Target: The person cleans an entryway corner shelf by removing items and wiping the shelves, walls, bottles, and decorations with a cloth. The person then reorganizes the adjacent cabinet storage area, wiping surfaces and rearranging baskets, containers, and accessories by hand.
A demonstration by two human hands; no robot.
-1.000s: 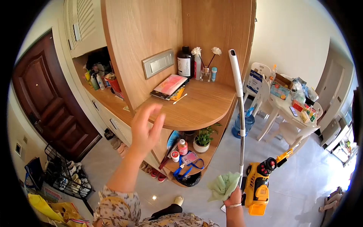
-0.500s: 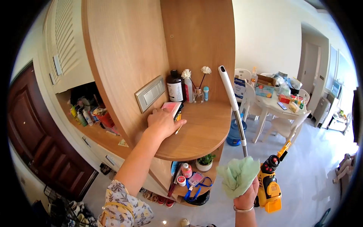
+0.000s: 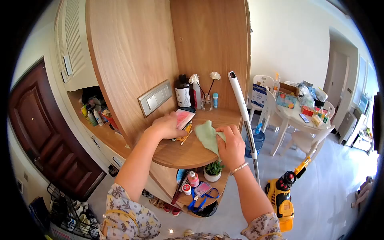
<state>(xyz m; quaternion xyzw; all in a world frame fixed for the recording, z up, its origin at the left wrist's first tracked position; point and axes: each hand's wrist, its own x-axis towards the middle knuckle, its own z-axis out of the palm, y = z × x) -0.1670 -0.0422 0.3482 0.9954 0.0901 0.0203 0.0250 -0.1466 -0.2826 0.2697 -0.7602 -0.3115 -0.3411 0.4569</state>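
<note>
My right hand (image 3: 232, 146) is closed round a pale green cloth (image 3: 209, 138), which lies against the curved wooden shelf (image 3: 176, 155). At the left of this shelf, my left hand (image 3: 165, 127) grips a flat pink-and-white packet (image 3: 185, 118); its fingertips are partly hidden. Beside the left thumb lie a small yellow-orange item (image 3: 187, 129) and a thin stick with a white tip (image 3: 185, 138). Behind them stand a black bottle with a white label (image 3: 183, 94), a clear bottle (image 3: 197, 96), a small glass jar with white flowers (image 3: 207, 102) and a blue-capped tube (image 3: 215, 100).
A white pole (image 3: 239, 96) stands upright by the shelf's right edge. Lower down, a shelf holds a potted plant (image 3: 213, 171), a pink bottle (image 3: 193, 179) and a blue lanyard (image 3: 206, 197). A yellow toy vehicle (image 3: 285, 200) and a water jug (image 3: 256, 142) are on the floor.
My right hand has brought the green cloth up and left from beside the pole onto the shelf. My left hand stays at the packet, which is slightly shifted and tilted.
</note>
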